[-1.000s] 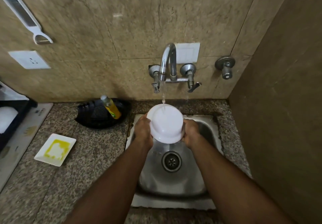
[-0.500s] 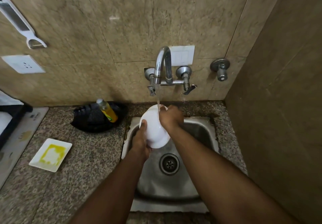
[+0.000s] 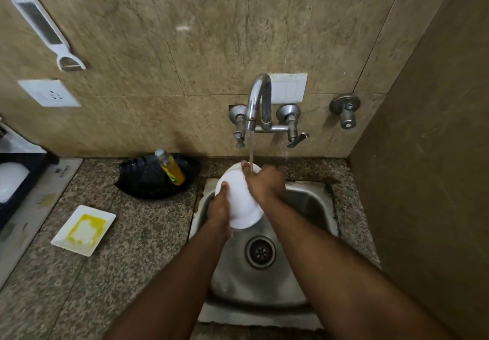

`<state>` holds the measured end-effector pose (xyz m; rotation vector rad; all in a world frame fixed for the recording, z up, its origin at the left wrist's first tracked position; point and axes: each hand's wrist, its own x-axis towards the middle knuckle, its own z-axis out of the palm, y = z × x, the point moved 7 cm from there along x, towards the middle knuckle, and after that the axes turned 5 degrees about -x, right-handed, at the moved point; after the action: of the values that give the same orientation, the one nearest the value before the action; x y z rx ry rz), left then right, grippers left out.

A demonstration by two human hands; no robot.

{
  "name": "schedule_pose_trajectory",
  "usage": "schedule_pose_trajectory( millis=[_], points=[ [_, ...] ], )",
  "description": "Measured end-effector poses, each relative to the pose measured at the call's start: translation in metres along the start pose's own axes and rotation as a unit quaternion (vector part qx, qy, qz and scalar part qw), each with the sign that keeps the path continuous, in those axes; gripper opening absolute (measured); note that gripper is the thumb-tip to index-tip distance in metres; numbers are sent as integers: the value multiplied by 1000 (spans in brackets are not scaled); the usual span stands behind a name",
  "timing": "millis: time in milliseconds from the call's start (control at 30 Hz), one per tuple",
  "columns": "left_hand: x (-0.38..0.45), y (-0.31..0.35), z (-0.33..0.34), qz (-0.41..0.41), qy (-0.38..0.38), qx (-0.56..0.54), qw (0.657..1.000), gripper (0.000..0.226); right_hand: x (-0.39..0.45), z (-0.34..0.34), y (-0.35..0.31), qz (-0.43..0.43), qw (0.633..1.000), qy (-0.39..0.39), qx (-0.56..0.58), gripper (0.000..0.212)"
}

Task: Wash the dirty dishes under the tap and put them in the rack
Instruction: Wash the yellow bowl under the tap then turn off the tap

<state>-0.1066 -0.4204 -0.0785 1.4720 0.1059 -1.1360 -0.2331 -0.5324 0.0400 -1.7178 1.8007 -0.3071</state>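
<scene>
A white bowl [image 3: 239, 204] is tilted over the steel sink [image 3: 312, 207], its underside toward me, under the running tap [image 3: 258, 101]. My left hand [image 3: 219, 207] grips the bowl's left side, thumb on its outer wall. My right hand [image 3: 264, 183] reaches over the far rim with its fingers curled into the bowl, right where the water lands. A white square plate [image 3: 83, 229] smeared with yellow lies on the granite counter [image 3: 145, 247] to the left. The dark rack [image 3: 16, 180] at the far left edge holds a white dish.
A black tray [image 3: 148, 180] with a yellow soap bottle [image 3: 170, 167] sits behind the counter by the wall. The sink drain [image 3: 260, 252] is uncovered. A peeler [image 3: 45, 29] and sockets hang on the wall. A side wall closes in the right.
One second ago both hands held the upturned bowl by its sides. Since then the bowl tilted and my right hand moved over the far rim into it; little changed in the last half second.
</scene>
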Motion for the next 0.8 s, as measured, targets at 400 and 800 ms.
schedule_pose_trajectory(
  millis=[400, 800],
  points=[
    [-43, 48, 53, 214, -44, 279, 935, 68, -25, -5, 22, -91, 955, -119, 257, 24],
    [-11, 30, 28, -34, -82, -3, 996, 68, -62, -5, 30, -423, 880, -35, -214, 57]
  ],
)
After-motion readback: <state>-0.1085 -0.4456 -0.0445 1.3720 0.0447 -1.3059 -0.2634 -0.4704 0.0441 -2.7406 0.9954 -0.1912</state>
